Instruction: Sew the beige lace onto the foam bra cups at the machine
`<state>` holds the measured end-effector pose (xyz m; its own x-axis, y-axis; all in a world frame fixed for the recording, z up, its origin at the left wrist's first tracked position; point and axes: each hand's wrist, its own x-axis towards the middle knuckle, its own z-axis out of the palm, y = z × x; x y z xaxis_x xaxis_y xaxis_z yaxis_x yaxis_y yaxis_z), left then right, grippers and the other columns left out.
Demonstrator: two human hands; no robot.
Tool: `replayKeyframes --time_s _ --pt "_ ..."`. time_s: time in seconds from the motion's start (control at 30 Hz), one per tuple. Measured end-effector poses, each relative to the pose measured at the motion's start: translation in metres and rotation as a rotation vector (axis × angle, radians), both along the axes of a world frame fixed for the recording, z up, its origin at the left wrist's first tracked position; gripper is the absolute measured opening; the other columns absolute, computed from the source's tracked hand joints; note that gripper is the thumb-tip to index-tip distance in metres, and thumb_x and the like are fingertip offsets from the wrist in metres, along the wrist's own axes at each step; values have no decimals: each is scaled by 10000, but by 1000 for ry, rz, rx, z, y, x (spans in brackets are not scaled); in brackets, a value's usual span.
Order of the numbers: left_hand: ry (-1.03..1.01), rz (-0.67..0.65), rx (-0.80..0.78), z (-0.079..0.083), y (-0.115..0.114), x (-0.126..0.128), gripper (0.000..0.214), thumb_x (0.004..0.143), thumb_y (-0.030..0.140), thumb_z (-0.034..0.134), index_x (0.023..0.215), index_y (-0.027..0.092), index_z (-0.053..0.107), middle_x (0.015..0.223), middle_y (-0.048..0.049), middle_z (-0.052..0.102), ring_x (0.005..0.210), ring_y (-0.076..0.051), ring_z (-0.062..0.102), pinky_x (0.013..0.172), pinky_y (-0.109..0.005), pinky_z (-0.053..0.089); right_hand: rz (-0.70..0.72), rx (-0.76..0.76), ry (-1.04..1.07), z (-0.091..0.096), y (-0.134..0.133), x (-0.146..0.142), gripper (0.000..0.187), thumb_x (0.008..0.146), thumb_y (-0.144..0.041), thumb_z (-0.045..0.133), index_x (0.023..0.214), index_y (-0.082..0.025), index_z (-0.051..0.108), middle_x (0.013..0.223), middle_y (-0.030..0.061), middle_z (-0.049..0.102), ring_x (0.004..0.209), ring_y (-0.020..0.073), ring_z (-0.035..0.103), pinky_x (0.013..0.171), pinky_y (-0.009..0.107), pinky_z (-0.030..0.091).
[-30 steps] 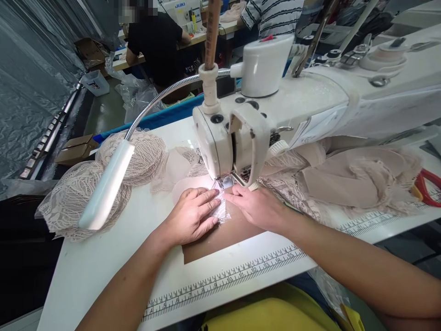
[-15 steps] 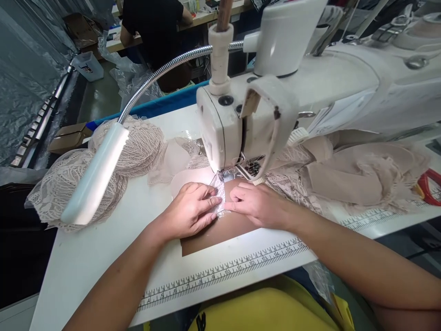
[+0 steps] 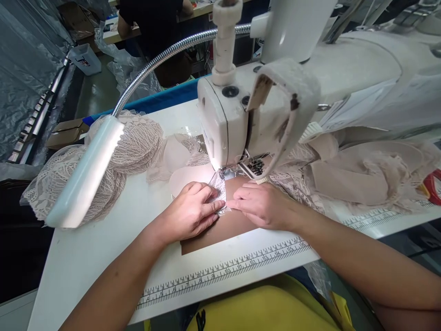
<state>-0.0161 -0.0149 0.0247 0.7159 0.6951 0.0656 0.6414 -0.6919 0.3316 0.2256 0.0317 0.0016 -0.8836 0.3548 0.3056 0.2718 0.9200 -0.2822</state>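
A small piece of pale lace (image 3: 219, 189) lies under the presser foot (image 3: 228, 174) of a white sewing machine (image 3: 262, 110). My left hand (image 3: 191, 212) rests on the lace's left side, fingers pressed together and pinching its edge. My right hand (image 3: 263, 204) lies just right of it, fingertips pushing on the lace's near edge. Both hands sit over a brown patch (image 3: 220, 232) on the white table (image 3: 103, 257).
A gooseneck lamp (image 3: 86, 172) hangs over the table's left part. Stacks of lace pieces (image 3: 138, 145) lie at the left, beige fabric (image 3: 358, 174) and red scissors (image 3: 432, 186) at the right. A printed ruler (image 3: 220, 273) runs along the front edge. Another person (image 3: 151, 23) sits behind.
The view has tipped down and closer to the machine. My hands have stayed on the lace, the fingertips drawing a little closer together at its edge.
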Motion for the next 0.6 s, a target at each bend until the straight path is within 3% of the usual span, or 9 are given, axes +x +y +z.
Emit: replayKeyframes --time_s 0.3,0.43,0.6 --pt "-8 9 3 0 0 0 343 909 303 474 1211 211 608 1065 -126 579 1002 -258 493 869 -430 427 6 41 -49 -3 -1 -4 270 833 -109 482 1005 -200 669 751 24 573 701 149 416 644 276 277" --pt "-24 -14 8 2 1 0 351 911 294 476 1226 191 590 1218 -128 561 1053 -259 487 905 -423 429 -5 42 -67 1 -4 -7 243 843 -88 461 952 -160 666 749 39 562 705 158 397 633 285 265" --pt "-39 104 55 3 5 8 370 932 259 441 1269 143 540 1296 -130 550 1026 -231 511 904 -387 458 15 23 -51 4 -5 -6 196 838 -80 467 867 -150 648 795 49 568 730 162 396 646 283 270"
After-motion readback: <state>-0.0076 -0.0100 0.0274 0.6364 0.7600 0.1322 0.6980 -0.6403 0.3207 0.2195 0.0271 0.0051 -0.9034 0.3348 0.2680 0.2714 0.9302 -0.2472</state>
